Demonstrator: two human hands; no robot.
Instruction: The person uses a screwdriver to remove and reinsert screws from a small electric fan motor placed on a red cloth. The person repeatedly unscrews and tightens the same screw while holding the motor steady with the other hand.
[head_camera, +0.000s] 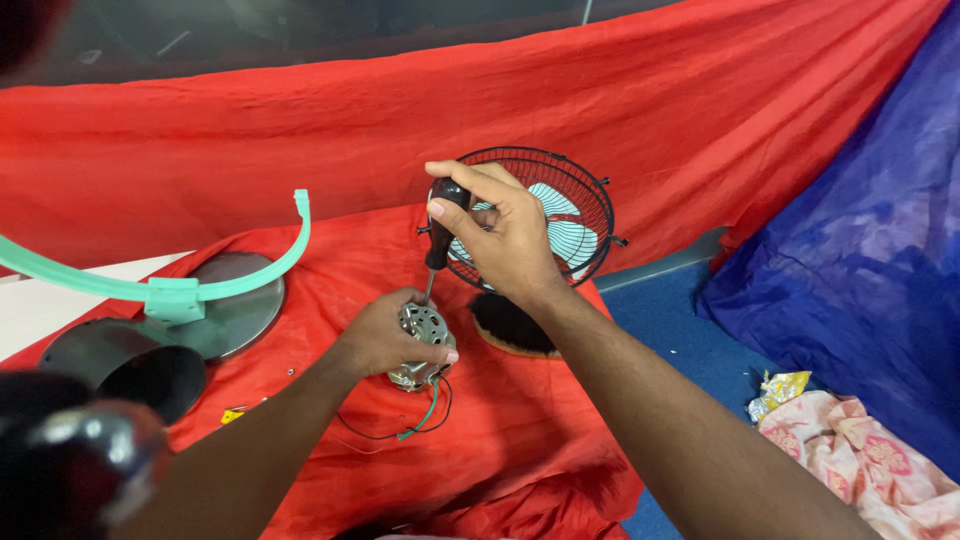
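Small silver fan motor (424, 345) gripped by left hand (385, 335), black-handled screwdriver (441, 232) clenched in right hand (505, 240); tip slip likely if tilted, left fingers could be jabbed.

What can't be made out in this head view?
- Screwdriver tip: hidden where it meets the motor, so the screw can't be seen.
- Motor's left side: covered by the left hand.
- Screwdriver handle top: wrapped by the right hand.
- Dark object bottom left: blurred, cut off.
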